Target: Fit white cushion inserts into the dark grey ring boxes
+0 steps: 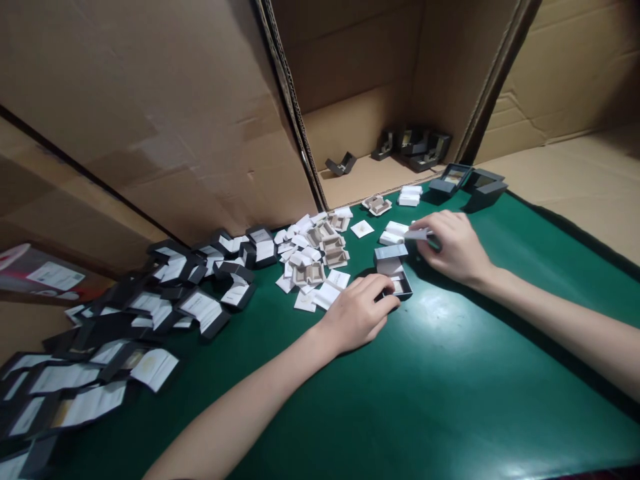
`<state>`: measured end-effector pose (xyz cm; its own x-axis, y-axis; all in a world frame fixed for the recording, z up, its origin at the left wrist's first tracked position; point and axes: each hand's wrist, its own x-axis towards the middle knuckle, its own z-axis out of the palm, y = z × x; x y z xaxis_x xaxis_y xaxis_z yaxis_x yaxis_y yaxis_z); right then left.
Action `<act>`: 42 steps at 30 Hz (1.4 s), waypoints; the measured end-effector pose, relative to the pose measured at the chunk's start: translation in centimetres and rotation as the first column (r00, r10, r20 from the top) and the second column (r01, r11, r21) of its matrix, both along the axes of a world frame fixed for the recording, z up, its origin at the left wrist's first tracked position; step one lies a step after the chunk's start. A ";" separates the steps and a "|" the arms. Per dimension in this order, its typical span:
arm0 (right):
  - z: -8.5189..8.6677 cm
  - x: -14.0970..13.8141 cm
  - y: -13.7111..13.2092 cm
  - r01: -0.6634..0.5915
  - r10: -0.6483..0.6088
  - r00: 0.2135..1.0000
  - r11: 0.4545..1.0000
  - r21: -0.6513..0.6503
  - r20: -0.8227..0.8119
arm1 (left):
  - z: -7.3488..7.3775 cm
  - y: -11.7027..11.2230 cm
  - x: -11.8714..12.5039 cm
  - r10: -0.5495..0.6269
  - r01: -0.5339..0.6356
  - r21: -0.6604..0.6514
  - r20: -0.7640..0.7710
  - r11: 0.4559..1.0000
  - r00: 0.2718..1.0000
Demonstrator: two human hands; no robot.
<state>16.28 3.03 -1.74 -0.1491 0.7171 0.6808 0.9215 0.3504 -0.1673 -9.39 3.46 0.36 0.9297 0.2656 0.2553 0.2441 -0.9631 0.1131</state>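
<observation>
An open small dark jewellery box (404, 288) with a pale lining sits on the green table. My left hand (361, 308) grips its near left side, with the fingers curled round the edge. Just to the right and above, my right hand (453, 247) pinches a small white insert piece (419, 235), whose exact shape is partly hidden by the fingers. White folded inserts (395, 232) lie right behind the box. To the left is a loose heap of white cards and grey-beige inserts (320, 250).
Many open dark boxes with white linings (203, 310) spread along the table's left side. More dark boxes (425, 148) stand inside an upright cardboard carton (360, 127) at the back. Two further boxes (485, 189) sit at the far right corner of the green table (450, 400).
</observation>
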 end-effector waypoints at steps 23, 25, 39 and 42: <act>-0.1 0.0 0.3 -0.126 0.112 0.991 0.972 -0.201 -0.079 | -0.1 0.0 0.0 0.011 -0.012 0.024 0.041 1.000 0.999; 0.0 0.0 0.1 -0.104 0.087 0.991 0.977 -0.189 -0.099 | -0.1 0.0 0.0 0.022 -0.025 0.037 0.065 0.999 0.998; 0.0 0.3 -0.4 -0.069 0.047 0.994 0.972 -0.224 -0.101 | -0.4 -0.1 0.2 0.157 -0.164 0.042 0.143 0.986 0.977; 0.2 0.5 -0.5 -0.091 0.062 0.988 0.974 -0.206 -0.140 | -0.4 0.0 0.2 0.160 -0.168 0.048 0.134 0.985 0.978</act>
<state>16.80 2.51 -1.50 -0.1284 0.8369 0.5321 0.8584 0.3625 -0.3630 -9.24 3.42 -0.04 0.8330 0.3928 0.3895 0.3863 -0.9171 0.0987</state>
